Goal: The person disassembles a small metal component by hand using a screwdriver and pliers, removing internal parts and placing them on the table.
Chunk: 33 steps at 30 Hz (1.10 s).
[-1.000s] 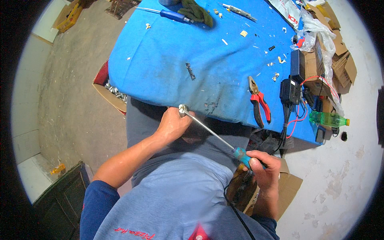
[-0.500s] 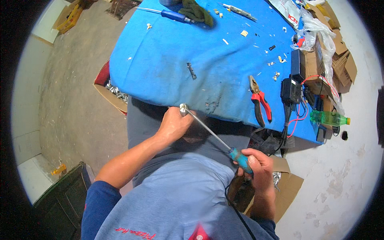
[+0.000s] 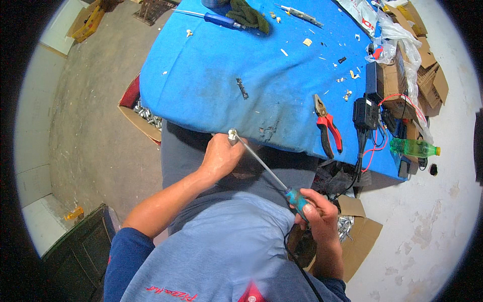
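Observation:
At the front edge of the blue-covered table [image 3: 201, 113], my left hand [image 3: 221, 158] is closed round a small silvery metal cylinder [image 3: 232, 137] with a whitish end facing up. Most of that piece is hidden in the fingers. My right hand [image 3: 322, 214] grips the teal handle of a screwdriver [image 3: 264, 164]. Its long shaft slants up to the left, and the tip meets the top of the cylinder. Pliers [image 3: 327, 126] with red and black handles lie on the table to the right. A thin black strip [image 3: 242, 89] rests beyond my left hand.
A blue-handled screwdriver [image 3: 221, 20] and a dark green glove [image 3: 248, 16] lie at the far side. Right are black adapters [image 3: 366, 115] with cables and a green bottle [image 3: 413, 148]. Boxes of metal parts stand left [image 3: 136, 116] and right [image 3: 359, 241].
My right hand has shifted slightly up and left along with the screwdriver handle, and its fingers have rolled on the handle. My left hand keeps nearly the same place.

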Each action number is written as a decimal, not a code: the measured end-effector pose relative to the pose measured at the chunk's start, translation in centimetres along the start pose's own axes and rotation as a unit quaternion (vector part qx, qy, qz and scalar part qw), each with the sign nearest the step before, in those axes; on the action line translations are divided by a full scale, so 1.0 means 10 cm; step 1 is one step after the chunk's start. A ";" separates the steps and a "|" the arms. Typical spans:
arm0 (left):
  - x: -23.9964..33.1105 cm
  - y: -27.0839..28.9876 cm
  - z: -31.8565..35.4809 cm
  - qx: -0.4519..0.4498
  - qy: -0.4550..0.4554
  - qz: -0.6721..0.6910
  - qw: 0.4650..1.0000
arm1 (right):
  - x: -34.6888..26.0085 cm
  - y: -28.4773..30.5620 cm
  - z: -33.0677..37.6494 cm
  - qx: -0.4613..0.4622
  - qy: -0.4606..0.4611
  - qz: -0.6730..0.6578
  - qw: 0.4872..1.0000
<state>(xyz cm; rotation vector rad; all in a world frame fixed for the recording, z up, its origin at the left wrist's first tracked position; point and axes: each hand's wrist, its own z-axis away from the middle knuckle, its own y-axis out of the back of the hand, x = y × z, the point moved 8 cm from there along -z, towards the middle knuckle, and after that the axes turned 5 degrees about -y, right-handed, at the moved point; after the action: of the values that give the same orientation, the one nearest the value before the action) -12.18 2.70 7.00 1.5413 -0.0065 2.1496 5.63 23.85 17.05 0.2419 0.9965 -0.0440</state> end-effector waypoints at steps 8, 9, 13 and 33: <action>-0.06 -0.02 0.00 0.033 -0.026 -0.036 0.998 | -0.07 0.00 -0.02 -0.006 -0.107 -0.084 0.991; -0.05 -0.01 0.00 0.038 -0.030 -0.044 0.998 | -0.07 0.00 -0.05 -0.012 -0.134 -0.111 0.985; -0.06 0.03 0.02 0.036 -0.025 -0.057 0.997 | 0.01 0.05 -0.20 -0.050 -0.182 -0.137 0.972; -0.19 0.03 -0.06 -0.029 -0.008 0.014 0.999 | -0.27 0.13 -0.47 -0.078 0.037 0.044 0.995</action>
<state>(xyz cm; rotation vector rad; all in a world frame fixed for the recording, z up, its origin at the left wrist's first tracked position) -12.42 1.87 5.16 1.5341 -0.0949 2.1401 0.49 25.94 17.13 0.1443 1.0567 0.1246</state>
